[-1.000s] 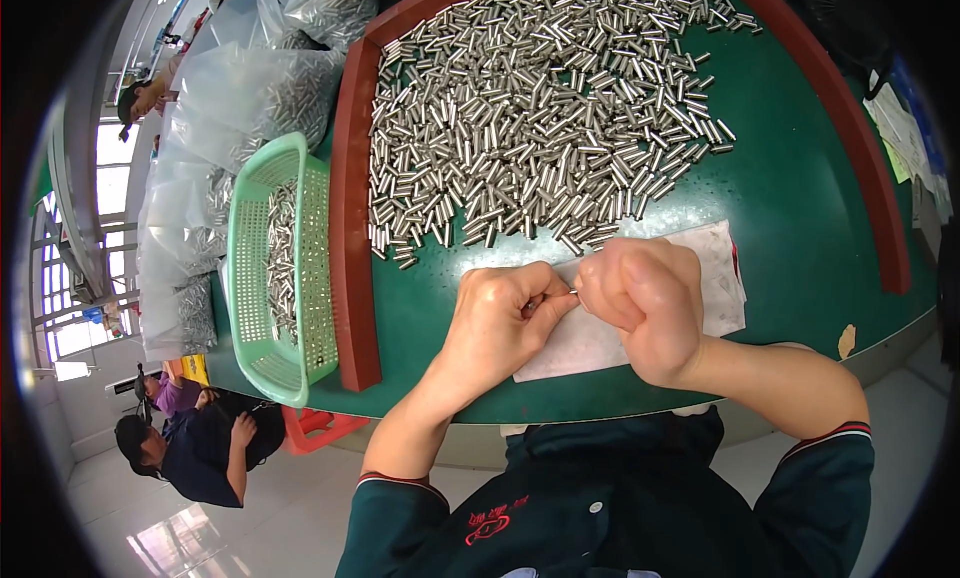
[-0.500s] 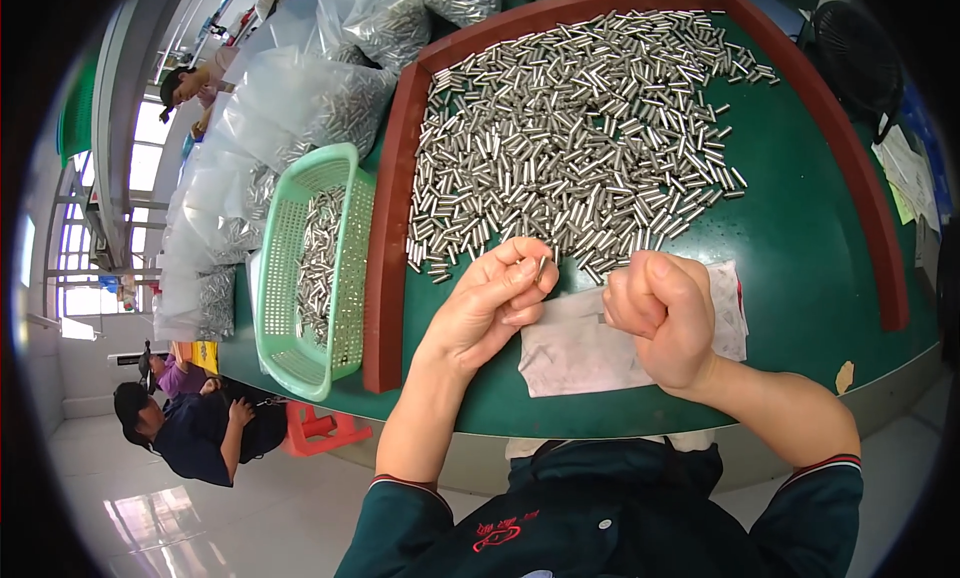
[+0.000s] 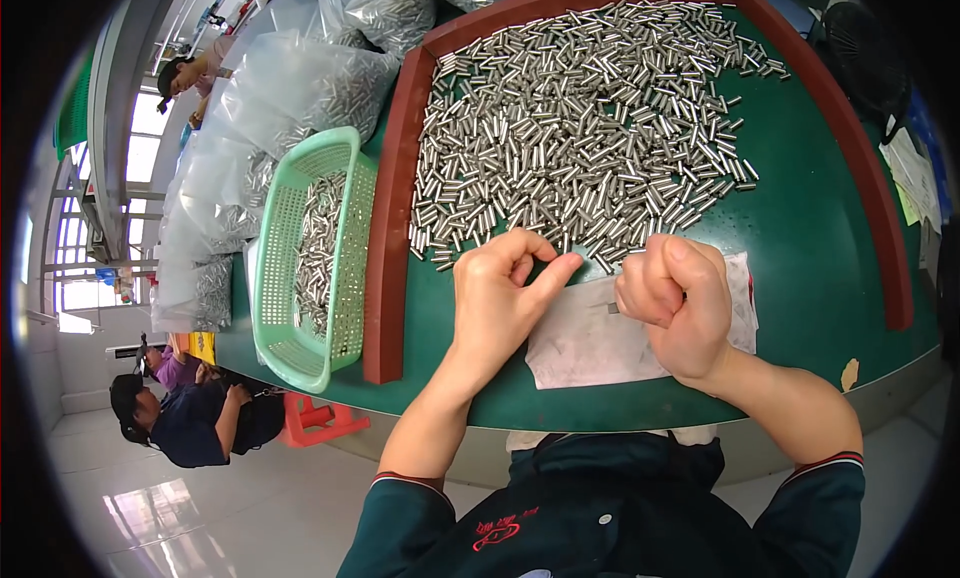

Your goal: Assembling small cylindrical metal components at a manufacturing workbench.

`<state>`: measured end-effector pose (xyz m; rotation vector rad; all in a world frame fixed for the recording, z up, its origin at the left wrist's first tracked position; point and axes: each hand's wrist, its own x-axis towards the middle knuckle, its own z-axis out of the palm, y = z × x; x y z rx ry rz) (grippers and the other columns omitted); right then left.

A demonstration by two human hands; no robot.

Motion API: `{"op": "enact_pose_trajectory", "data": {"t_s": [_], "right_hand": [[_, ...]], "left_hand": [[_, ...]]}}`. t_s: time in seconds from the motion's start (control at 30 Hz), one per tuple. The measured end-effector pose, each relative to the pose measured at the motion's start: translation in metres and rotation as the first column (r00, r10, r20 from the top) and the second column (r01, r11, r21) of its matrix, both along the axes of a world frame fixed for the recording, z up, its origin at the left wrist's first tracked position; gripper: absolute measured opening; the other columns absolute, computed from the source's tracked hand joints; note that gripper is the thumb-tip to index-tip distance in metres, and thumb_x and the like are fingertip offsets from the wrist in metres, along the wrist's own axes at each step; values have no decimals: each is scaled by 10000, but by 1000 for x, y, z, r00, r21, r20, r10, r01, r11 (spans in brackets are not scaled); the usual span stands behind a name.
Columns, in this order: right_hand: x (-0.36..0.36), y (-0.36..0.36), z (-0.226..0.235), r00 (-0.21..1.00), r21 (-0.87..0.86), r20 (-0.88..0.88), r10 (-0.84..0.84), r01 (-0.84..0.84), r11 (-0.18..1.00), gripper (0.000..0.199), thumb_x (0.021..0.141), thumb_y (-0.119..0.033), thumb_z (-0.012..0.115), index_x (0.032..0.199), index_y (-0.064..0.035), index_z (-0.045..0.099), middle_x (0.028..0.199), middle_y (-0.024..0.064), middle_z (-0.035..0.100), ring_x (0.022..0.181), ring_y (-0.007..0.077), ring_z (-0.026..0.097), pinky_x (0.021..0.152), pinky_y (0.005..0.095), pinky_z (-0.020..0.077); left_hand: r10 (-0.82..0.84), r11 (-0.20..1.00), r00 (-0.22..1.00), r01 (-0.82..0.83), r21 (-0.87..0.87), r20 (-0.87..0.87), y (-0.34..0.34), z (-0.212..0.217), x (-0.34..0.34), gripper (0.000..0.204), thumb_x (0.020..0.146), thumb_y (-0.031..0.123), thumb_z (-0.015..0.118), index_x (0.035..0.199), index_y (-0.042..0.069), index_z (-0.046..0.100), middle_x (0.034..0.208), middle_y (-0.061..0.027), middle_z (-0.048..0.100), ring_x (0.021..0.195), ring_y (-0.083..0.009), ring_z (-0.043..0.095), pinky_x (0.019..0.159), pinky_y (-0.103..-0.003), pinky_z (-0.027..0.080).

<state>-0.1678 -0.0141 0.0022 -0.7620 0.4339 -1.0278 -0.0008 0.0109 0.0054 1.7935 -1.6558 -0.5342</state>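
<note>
A big heap of short silver metal pins [image 3: 580, 128] lies on a green table top [image 3: 800, 238] edged by a red-brown rim [image 3: 385, 228]. My left hand [image 3: 505, 298] rests at the heap's near edge, its fingers curled and the forefinger stretched to the right; whether it holds a pin is hidden. My right hand [image 3: 675, 303] is closed in a fist over a white cloth [image 3: 585, 348], and a small pin end shows at its fingertips. The two hands are a short gap apart.
A light green plastic basket [image 3: 300, 258] with pins in it stands left of the rim. Clear plastic bags of pins [image 3: 300, 88] pile up behind it. Other people sit at lower left [image 3: 180, 418] and upper left [image 3: 190, 73]. Papers [image 3: 910, 173] lie at the right.
My hands have come apart: they were pressed together over the cloth, and now the left one reaches to the heap's edge while the right one stays fisted over the cloth.
</note>
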Motion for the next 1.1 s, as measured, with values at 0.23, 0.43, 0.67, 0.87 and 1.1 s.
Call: {"op": "enact_pose_trajectory", "data": {"t_s": [0.23, 0.43, 0.67, 0.87, 1.1], "right_hand": [[0, 0, 0, 1000, 0, -1, -4, 4, 1000, 356, 844, -192, 337, 512, -82, 265, 456, -17, 261, 435, 69, 226, 414, 231, 191], [-2, -1, 2, 1000, 43, 14, -8, 7, 999, 362, 844, -199, 345, 510, -85, 263, 450, -13, 271, 429, 69, 225, 410, 229, 191], [-1, -4, -3, 998, 29, 59, -26, 25, 999, 400, 876, -256, 310, 504, -119, 258, 408, -23, 246, 386, 80, 161, 388, 243, 164], [-3, -2, -5, 998, -3, 55, -28, 28, 1000, 389, 876, -262, 304, 516, -120, 265, 410, -25, 247, 387, 80, 160, 396, 243, 171], [-3, -3, -5, 999, -21, 47, -11, 12, 1000, 388, 878, -270, 301, 523, -118, 264, 417, -27, 238, 393, 79, 157, 400, 242, 174]], "left_hand": [[18, 992, 984, 4, -123, 180, -3, -9, -8, 153, 634, 118, 695, 645, 41, 563, 426, -28, 371, 358, -145, 369, 365, -288, 288], [-99, 995, 994, 100, 0, 53, 3, -1, -6, 55, 646, 23, 630, 673, 24, 581, 436, 30, 295, 405, -29, 296, 386, -202, 265], [-251, 933, 965, 262, 248, -75, 11, 12, -12, 65, 644, 52, 617, 679, 25, 570, 425, -14, 305, 369, -104, 310, 380, -261, 284], [-300, 912, 953, 296, 284, -30, 10, 11, -11, 76, 655, 61, 629, 697, 31, 574, 429, -31, 345, 370, -139, 357, 394, -274, 307], [-327, 924, 944, 326, 201, -28, 12, 11, -14, 42, 669, 33, 616, 656, 27, 577, 438, -47, 400, 373, -161, 398, 396, -284, 328]]}}
